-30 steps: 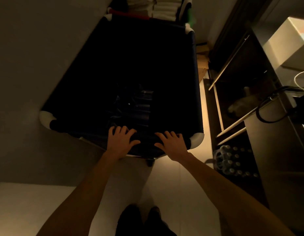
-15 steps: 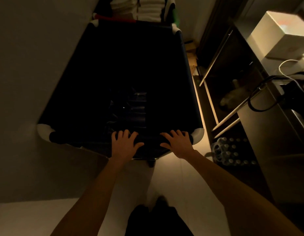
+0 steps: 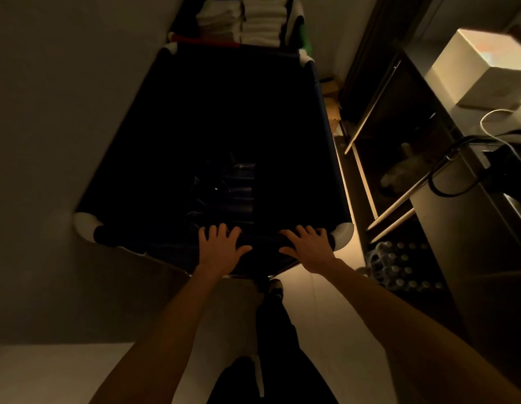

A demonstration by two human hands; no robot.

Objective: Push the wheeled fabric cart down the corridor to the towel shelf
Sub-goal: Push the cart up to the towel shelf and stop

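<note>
Pressing flat, fingers spread, left hand (image 3: pixel 221 246) and right hand (image 3: pixel 307 245) rest on fabric cart (image 3: pixel 326 141) rim; towel stacks (image 3: pixel 260 21) at 12 o'clock

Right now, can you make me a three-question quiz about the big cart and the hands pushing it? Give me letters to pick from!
1. Where are the folded towels?
A. Beyond the cart's far end
B. On the floor behind the person
C. Inside the white box

2. What colour are the cart's corner caps?
A. Red
B. White
C. Green

3. How are the hands placed?
A. Both hanging free
B. One on the wall
C. Both on the cart's near rim

Answers:
1 A, the stacks sit past the far edge of the cart.
2 B, the rounded corners look white against dark fabric.
3 C, the left hand and right hand lie flat on the rim, fingers spread.
</note>
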